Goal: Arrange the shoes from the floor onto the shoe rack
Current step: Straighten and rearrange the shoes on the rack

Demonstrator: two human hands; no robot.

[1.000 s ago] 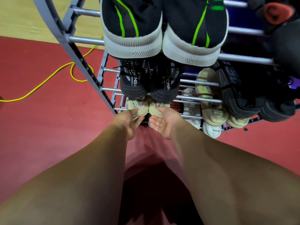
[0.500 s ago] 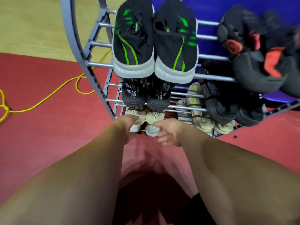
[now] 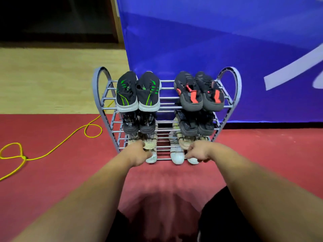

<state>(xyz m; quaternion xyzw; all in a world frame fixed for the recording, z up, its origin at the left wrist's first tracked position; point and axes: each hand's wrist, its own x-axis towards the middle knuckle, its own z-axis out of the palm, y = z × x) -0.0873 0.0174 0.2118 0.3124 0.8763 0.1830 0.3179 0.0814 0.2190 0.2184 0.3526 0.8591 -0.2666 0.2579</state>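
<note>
The grey metal shoe rack (image 3: 167,107) stands on the red floor against a blue banner. Black-and-green sneakers (image 3: 138,91) and grey-and-red sneakers (image 3: 199,92) fill its top tier. Black shoes (image 3: 139,123) and a second dark pair (image 3: 195,124) sit one tier lower. Beige shoes (image 3: 150,142) and white shoes (image 3: 176,154) occupy the lowest tiers. My left hand (image 3: 138,154) hangs loosely curled in front of the beige shoe on the left, holding nothing. My right hand (image 3: 197,151) hovers with fingers drooping over the white shoe toes on the right, also holding nothing.
A yellow cable (image 3: 52,151) loops across the red floor (image 3: 262,154) to the left of the rack. The blue banner (image 3: 209,49) hangs directly behind it. Wooden flooring (image 3: 52,75) lies at the back left. My dark-clad knees show at the bottom edge.
My view has pulled back and up, so the whole rack now shows. Both hands have left the beige pair; the right hand has shifted right toward the white shoes.
</note>
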